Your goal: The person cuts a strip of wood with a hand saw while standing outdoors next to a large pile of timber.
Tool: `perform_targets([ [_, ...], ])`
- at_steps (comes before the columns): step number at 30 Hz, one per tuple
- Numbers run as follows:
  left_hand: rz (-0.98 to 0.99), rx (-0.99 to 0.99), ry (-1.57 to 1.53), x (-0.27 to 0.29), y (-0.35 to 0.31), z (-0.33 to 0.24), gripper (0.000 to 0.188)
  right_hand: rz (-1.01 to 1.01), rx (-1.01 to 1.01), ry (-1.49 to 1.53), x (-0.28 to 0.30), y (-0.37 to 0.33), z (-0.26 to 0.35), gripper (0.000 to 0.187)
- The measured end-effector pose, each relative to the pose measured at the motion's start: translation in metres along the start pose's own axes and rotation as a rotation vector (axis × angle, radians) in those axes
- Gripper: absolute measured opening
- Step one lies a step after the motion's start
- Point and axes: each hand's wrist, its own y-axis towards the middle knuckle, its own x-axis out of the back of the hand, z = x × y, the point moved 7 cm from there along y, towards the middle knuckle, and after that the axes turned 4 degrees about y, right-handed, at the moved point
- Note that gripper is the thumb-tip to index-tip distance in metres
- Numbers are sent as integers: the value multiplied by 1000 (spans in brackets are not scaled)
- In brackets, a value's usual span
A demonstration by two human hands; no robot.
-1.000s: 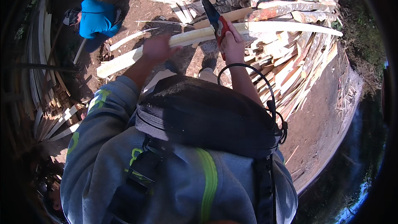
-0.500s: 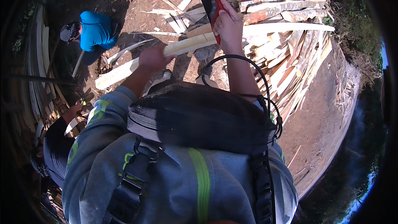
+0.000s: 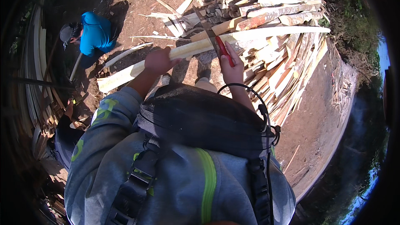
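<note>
In front of the chest, in the head view, a long pale board point(image 3: 191, 49) is held slantwise, its right end reaching out over a heap of split wood point(image 3: 287, 63). The hands are well apart: the left hand point(image 3: 158, 61) is clamped over the board, and the right hand point(image 3: 233, 67) is closed around the red handle of a saw point(image 3: 222, 46), whose blade is laid across the board to the right of the left hand. Whether the wood is being bitten by the teeth cannot be told.

The board could be rolled or swung by a stroke, since it is seen to be gripped by one hand only and any support beneath is hidden. The blade could then be thrown off its line toward the left thumb, which is pointed its way. If the long right end were left to sag, the blade could be pinched. A cut piece could be dropped onto the trouser leg point(image 3: 206, 85) below. The loop of cable point(image 3: 263, 109) at the right wrist could be snagged by a pulled-back arm.
</note>
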Motion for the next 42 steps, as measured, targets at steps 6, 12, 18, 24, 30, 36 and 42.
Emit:
perform_targets([
  [6,-6,25,11,-4,-2,4,63,46,-253,155,6,-35,-17,56],
  [12,-43,-23,-36,-12,-2,5,68,15,-4,190,14,-50,-28,54],
  [18,-14,-18,47,-8,-3,6,71,36,-65,211,-27,28,-16,51],
  [24,-12,34,7,-7,-3,2,71,43,111,348,39,-75,-15,52],
  [30,-152,-51,55,-8,6,-3,65,52,-39,264,-27,38,-10,43],
  [36,-101,-4,9,-19,2,9,68,99,31,123,30,-63,-17,17],
  [42,-59,-17,-32,-23,6,4,66,76,85,225,-4,-4,-24,17],
])
